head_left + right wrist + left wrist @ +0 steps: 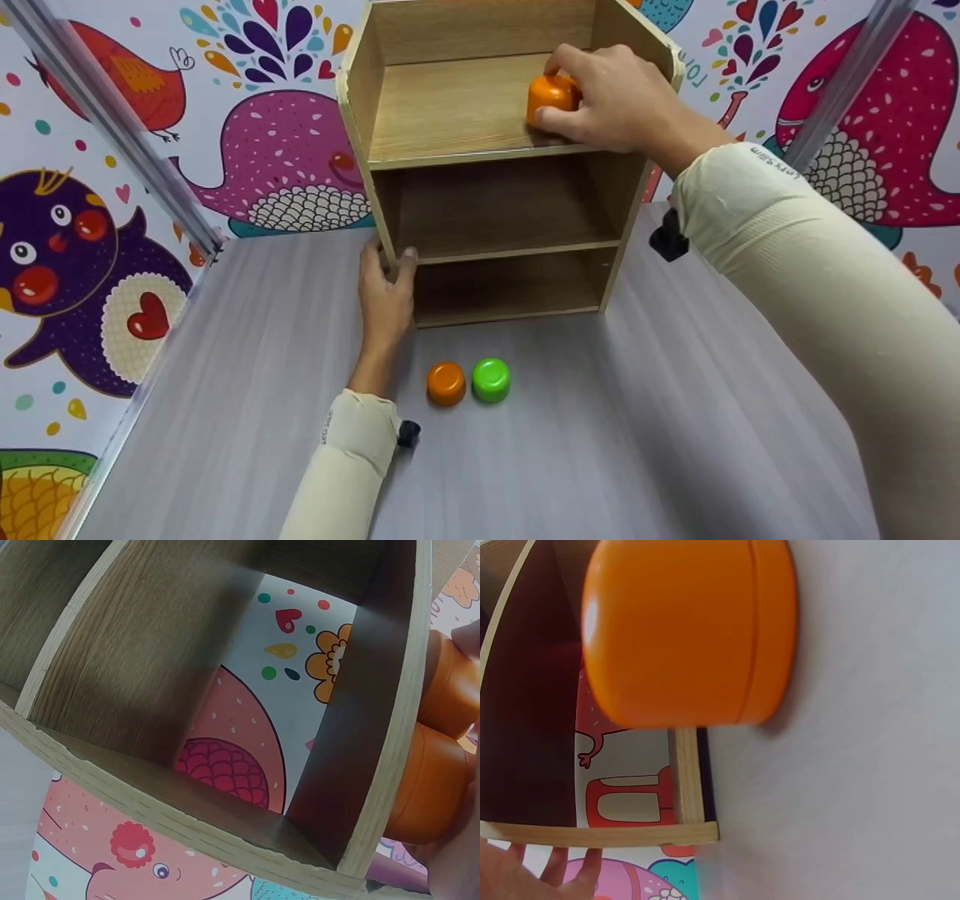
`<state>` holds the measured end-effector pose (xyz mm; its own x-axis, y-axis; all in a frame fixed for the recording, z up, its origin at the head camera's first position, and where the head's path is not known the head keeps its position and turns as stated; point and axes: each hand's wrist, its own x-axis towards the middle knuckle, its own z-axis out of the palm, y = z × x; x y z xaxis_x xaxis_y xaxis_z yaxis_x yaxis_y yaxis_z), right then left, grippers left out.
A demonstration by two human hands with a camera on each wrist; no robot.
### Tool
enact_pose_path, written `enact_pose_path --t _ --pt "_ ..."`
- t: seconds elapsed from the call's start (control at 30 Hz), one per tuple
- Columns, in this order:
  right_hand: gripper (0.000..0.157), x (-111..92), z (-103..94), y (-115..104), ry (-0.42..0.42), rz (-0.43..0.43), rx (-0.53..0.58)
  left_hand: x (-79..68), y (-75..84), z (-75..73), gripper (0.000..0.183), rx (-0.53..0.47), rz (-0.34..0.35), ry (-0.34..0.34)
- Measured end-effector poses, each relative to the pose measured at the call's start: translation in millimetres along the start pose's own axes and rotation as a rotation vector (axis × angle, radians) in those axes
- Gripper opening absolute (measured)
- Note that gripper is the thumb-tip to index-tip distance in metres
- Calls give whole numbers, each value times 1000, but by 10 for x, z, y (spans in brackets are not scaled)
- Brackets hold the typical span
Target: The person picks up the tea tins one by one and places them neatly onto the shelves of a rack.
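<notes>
My right hand (619,97) grips a small orange round container (550,99) at the top level of a wooden shelf unit (480,155), with thumb in front and fingers over it. The right wrist view has two orange pieces side by side there, an upper container (451,682) and a lower container (426,784) close to the hand. Low on the unit, my left hand (386,296) holds the left side panel (600,835), the thumb round its front edge. On the table in front stand another orange container (446,384) and a green container (491,380).
The shelf unit's middle shelf (510,206) and bottom shelf (510,289) face me. Behind the grey table (285,420) runs a wall with cartoon animals (292,150). Metal poles (120,127) stand at both sides.
</notes>
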<state>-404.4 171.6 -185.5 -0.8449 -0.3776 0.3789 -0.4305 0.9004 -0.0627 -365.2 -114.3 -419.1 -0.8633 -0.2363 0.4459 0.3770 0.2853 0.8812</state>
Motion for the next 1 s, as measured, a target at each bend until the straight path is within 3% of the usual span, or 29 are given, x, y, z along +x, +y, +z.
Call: enact_pose_path --t 0.13,0.5,0.57,0.8,1.0 --pt "56 0 2 -2 3 -4 -1 38 -138 17 50 13 -1 -1" --pt "57 -3 21 -24 -30 15 -18 40 -160 10 50 21 1 0" --pt "57 -5 27 -22 -35 17 -19 35 -131 4 49 15 -8 -8" --pt "58 -10 33 -18 -45 15 -27 -56 191 -37 46 -11 -7 -24" --pt "59 -12 36 -15 -45 11 -30 -58 197 -35 46 -17 2 -21"
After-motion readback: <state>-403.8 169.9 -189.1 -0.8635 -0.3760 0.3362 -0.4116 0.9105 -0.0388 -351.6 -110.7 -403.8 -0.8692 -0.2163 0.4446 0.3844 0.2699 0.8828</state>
